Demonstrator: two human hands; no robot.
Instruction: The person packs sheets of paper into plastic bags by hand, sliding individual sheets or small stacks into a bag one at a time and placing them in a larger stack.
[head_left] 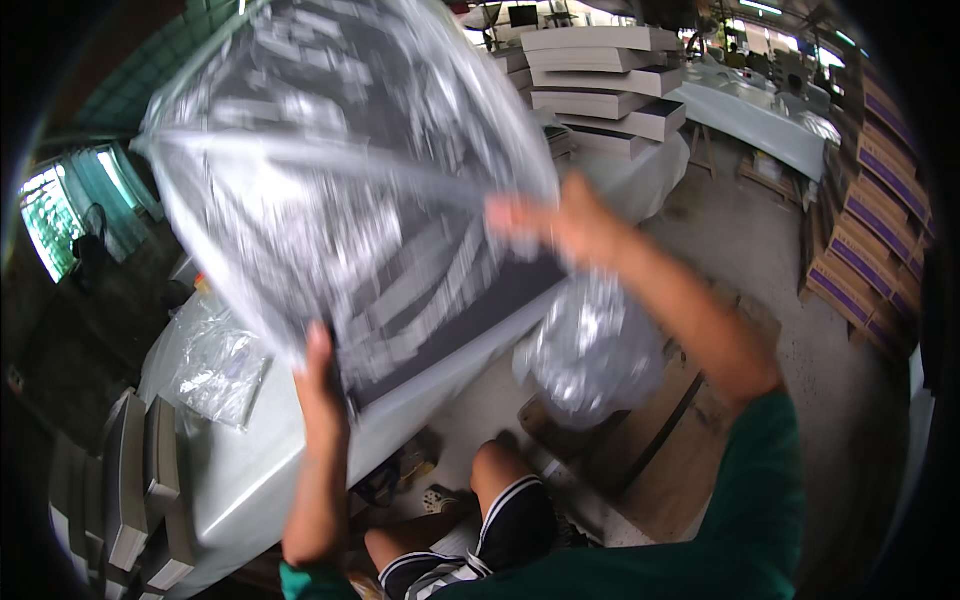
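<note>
A large dark flat slab (430, 335), perhaps a thick book, is raised tilted in front of me inside a clear, shiny plastic bag (290, 200). My left hand (319, 365) grips its near left corner, thumb on the front and the other fingers hidden behind. At the right edge of the bag, my right hand (548, 220) reaches across the plastic. Motion smears its fingers, so whether they pinch the film cannot be told. Crumpled clear plastic (590, 350) hangs below my right wrist.
Flat clear bags (220, 370) lie on the pale-covered table (250, 480). Thick book-like blocks (130, 490) stand at the near left, and more blocks (600, 85) are piled at the back. Brown cartons with purple bands (865, 240) are stacked at right. A wooden pallet (650, 440) lies on the floor.
</note>
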